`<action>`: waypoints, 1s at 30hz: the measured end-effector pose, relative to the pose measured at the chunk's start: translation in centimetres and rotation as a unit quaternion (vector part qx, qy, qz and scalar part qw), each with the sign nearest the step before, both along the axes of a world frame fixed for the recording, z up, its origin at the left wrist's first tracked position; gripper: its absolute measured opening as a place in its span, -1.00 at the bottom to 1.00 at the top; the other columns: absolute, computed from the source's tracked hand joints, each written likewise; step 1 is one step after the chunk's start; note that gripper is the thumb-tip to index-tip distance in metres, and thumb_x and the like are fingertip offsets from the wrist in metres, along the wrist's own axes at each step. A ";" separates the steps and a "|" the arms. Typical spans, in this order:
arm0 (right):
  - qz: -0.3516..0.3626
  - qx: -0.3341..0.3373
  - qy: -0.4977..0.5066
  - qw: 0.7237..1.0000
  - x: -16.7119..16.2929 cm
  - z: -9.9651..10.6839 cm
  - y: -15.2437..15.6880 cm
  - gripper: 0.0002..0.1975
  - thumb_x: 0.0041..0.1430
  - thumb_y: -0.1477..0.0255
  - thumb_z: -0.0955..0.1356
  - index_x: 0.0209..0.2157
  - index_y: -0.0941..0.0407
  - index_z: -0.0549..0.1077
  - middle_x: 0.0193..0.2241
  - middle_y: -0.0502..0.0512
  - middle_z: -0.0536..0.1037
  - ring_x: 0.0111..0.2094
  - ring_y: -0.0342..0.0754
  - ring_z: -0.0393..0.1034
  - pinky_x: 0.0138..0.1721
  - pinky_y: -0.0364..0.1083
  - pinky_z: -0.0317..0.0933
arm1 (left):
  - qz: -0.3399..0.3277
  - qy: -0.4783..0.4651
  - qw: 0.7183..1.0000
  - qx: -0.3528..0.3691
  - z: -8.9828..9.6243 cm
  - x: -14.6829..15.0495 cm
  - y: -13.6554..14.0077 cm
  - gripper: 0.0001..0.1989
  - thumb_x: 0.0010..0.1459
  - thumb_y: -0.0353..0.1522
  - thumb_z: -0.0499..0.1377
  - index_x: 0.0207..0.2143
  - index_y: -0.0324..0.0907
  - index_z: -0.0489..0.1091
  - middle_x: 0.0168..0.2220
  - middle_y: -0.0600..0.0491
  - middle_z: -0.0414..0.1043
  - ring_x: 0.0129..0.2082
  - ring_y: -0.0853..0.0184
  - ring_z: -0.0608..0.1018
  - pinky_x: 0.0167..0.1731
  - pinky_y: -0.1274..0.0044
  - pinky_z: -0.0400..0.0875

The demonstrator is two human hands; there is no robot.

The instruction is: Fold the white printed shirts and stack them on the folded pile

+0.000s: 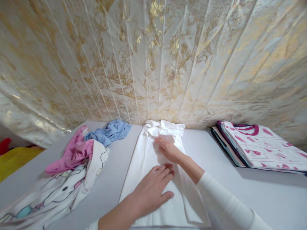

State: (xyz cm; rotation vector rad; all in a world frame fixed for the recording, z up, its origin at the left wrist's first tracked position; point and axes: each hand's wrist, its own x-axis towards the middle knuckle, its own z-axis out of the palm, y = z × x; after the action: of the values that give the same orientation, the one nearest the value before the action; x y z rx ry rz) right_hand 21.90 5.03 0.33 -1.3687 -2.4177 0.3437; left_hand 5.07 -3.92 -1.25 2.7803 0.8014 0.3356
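A white garment (144, 179) lies lengthwise on the table in front of me, folded into a long strip with its far end bunched up. My left hand (155, 187) rests flat on its middle, fingers stretched out and thumb apart. Farther up, my right hand (168, 149) lies on the cloth near the crumpled end, its fingers extended. Neither hand grips anything. Small creases run along the fabric, and the right side of the strip shows a folded-over layer.
To the left, a crumpled pile holds a pink-and-white printed garment (74, 153) and a blue cloth (110, 131). A stack of folded clothes (259, 147) sits at the right. Behind the white table (206, 156) hangs a gold-patterned curtain (153, 64). Something yellow (19, 159) shows at far left.
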 end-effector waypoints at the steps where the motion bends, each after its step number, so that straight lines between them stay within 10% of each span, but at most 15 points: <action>1: -0.002 0.003 0.007 1.000 0.6 0.4 -1.9 -0.56 0.26 0.56 0.16 0.16 0.23 0.29 0.20 0.22 0.33 0.29 0.00 0.06 0.26 0.01 0.01 | 0.000 -0.002 1.000 -0.002 0.0 0.1 -0.1 -0.46 0.35 -0.14 0.00 0.26 -0.23 0.12 0.29 -0.08 0.14 0.30 0.19 0.15 0.23 0.29 0.05; 11: -0.030 -0.116 0.105 0.987 6.1 2.4 -20.1 -0.65 0.08 0.67 0.20 -0.16 -0.01 0.32 -0.14 0.08 0.45 -0.08 -0.01 0.36 -0.07 -0.05 0.30 | -0.049 -0.073 0.996 -0.012 1.7 1.9 -2.8 -0.86 0.23 -0.46 0.18 -0.15 -0.15 0.39 -0.07 0.06 0.41 -0.07 0.29 0.43 -0.06 0.44 0.26; 20: -0.034 -0.179 0.140 0.973 8.1 1.8 -20.8 -0.52 -0.19 0.73 0.20 -0.19 0.04 0.25 -0.17 0.06 0.37 -0.09 0.00 0.26 -0.04 -0.02 0.22 | -0.115 -0.005 0.991 0.064 2.1 3.7 -3.8 -0.95 0.26 -0.38 0.16 -0.22 -0.14 0.36 -0.15 0.07 0.38 -0.22 0.29 0.42 -0.21 0.46 0.28; 30: -0.133 -0.224 0.125 0.957 9.8 1.2 -20.8 -0.89 0.14 0.51 0.31 -0.27 0.05 0.33 -0.28 0.01 0.41 -0.23 -0.05 0.30 -0.18 -0.08 0.19 | -0.072 -0.073 0.995 -0.016 2.3 5.4 -3.2 -0.91 0.29 -0.48 0.02 -0.24 -0.19 0.30 -0.20 0.05 0.37 -0.31 0.34 0.45 -0.29 0.53 0.34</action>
State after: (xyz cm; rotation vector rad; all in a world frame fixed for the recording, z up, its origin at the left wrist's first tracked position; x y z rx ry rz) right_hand 31.68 -15.73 1.53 -1.6915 -1.9869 0.9729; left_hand 10.51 -7.10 1.05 2.7270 0.5638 0.4874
